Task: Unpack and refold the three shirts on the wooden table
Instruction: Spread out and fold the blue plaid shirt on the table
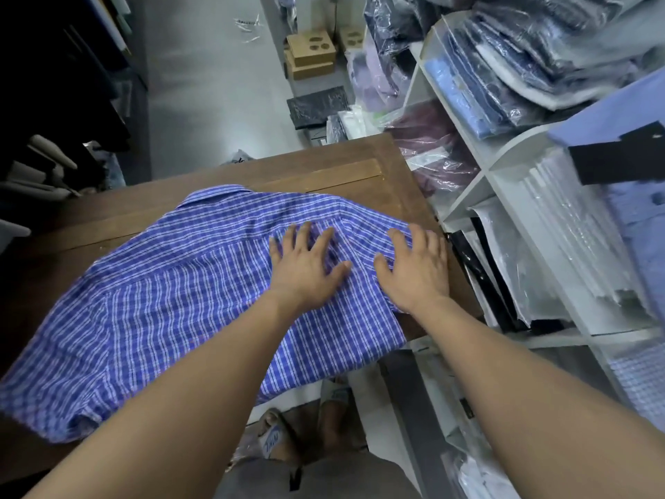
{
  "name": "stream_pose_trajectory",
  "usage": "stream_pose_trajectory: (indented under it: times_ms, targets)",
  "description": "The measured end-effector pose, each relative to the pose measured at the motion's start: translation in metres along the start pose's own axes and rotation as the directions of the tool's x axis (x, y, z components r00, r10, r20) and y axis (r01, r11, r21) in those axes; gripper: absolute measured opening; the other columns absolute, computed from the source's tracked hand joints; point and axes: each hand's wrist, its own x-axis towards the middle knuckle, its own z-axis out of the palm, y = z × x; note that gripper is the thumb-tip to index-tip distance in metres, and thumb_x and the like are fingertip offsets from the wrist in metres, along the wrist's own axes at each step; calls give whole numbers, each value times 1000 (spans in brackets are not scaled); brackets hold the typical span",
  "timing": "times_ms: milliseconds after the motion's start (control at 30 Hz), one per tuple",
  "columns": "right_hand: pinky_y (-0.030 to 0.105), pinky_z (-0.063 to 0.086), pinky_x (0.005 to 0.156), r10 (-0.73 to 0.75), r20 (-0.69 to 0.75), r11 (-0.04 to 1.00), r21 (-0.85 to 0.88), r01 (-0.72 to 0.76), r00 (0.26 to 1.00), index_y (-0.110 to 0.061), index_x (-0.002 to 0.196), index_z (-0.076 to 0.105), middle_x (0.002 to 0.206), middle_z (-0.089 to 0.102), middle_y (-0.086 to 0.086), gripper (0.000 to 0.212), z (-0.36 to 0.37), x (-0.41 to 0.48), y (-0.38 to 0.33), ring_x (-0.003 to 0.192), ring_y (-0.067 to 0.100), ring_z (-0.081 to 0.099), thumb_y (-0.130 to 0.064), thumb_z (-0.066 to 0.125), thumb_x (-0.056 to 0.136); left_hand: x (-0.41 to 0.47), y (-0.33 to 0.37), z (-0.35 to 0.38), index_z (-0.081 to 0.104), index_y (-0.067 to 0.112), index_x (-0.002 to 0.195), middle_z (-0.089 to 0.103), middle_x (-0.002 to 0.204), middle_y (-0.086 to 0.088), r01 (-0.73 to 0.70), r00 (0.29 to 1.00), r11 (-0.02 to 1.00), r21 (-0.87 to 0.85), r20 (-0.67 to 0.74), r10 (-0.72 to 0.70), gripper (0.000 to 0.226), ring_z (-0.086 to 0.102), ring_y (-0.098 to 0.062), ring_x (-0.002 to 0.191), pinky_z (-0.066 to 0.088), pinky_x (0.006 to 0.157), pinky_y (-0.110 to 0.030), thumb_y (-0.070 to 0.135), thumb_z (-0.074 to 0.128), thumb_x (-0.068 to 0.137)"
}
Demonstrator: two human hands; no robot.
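A blue and white checked shirt [172, 293] lies spread out, back side up, on the wooden table [324, 174], its collar toward the far edge and its hem hanging over the near edge. My left hand [306, 268] presses flat on the shirt near its right shoulder, fingers spread. Beside it, my right hand [417, 271] lies flat on the right sleeve at the table's right edge, fingers straight. No other shirt lies on the table in this view.
White shelves [496, 163] packed with bagged shirts stand close on the right of the table. Cardboard boxes [311, 54] and plastic bags sit on the floor beyond. Dark garments hang at the left. My sandalled feet [277, 437] stand below the table's edge.
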Motion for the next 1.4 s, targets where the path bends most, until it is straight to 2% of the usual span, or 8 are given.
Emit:
stream_pose_trajectory:
  times_ms: [167, 300, 400, 800, 933, 1033, 1200, 1400]
  targets:
    - [47, 18, 120, -235, 47, 967, 118, 228, 971, -22, 155, 32, 162, 24, 10, 55, -5, 14, -62, 149, 30, 18, -42, 39, 104, -25, -37, -15, 30, 28, 156, 17, 166, -10, 281, 913, 958, -56, -291, -285, 58, 6, -35, 153, 0, 123, -56, 53, 33, 104]
    - [56, 6, 124, -312, 234, 949, 112, 293, 921, -35, 160, 7, 169, -2, 6, 63, 5, 23, -106, 154, 34, -4, -53, 31, 105, -53, -90, -29, 14, 34, 159, 3, 169, -7, 575, 778, 806, -138, -212, -591, 63, -3, -41, 153, -4, 118, -68, 60, 24, 103]
    - [78, 4, 112, -172, 393, 982, 2, 186, 903, -44, 157, -11, 166, -23, 2, 68, 16, 28, -126, 151, 41, -19, -68, 17, 100, -83, -139, -29, 3, 44, 158, -9, 170, 0, 707, 692, 683, -185, -20, -722, 68, -11, -47, 151, -1, 111, -78, 72, 17, 98]
    - [85, 8, 104, -1, 411, 994, -95, 45, 911, -46, 155, -14, 165, -25, 10, 91, 15, 35, -153, 149, 47, -19, -91, 8, 80, -89, -187, -40, -7, 48, 157, -23, 167, 4, 723, 689, 672, -158, 102, -717, 87, -19, -49, 149, -2, 110, -79, 86, 25, 86]
    - [78, 5, 111, -166, 252, 967, -146, 207, 954, -39, 159, -4, 167, -13, 13, 87, 18, 33, -158, 151, 47, -7, -85, 11, 87, -79, -170, -38, -4, 41, 159, -16, 168, -2, 632, 764, 767, -107, -80, -640, 78, -16, -42, 152, -4, 115, -73, 77, 20, 94]
    - [73, 1, 114, -276, 258, 944, -106, 311, 926, -40, 158, -8, 168, -15, 8, 82, 20, 41, -166, 152, 44, -10, -81, 13, 90, -63, -161, -36, -10, 49, 156, -24, 166, 3, 541, 835, 835, -101, -55, -547, 82, -22, -43, 150, -4, 112, -77, 84, 22, 89]
    - [70, -4, 117, -197, 340, 970, -66, 232, 919, -43, 157, -12, 167, -20, 3, 81, 30, 68, -166, 151, 42, -18, -82, 5, 88, -37, -164, -45, -13, 53, 154, -27, 165, 4, 623, 782, 779, -75, 32, -623, 95, -22, -52, 147, -4, 106, -83, 96, 18, 76]
    - [70, -8, 116, -198, 352, 967, -86, 242, 915, -41, 156, -17, 164, -28, 5, 85, 34, 87, -169, 149, 44, -23, -82, 14, 89, -16, -174, -51, -11, 51, 155, -21, 167, 3, 606, 794, 789, -106, 16, -608, 71, -24, -49, 147, -10, 108, -79, 75, 16, 93]
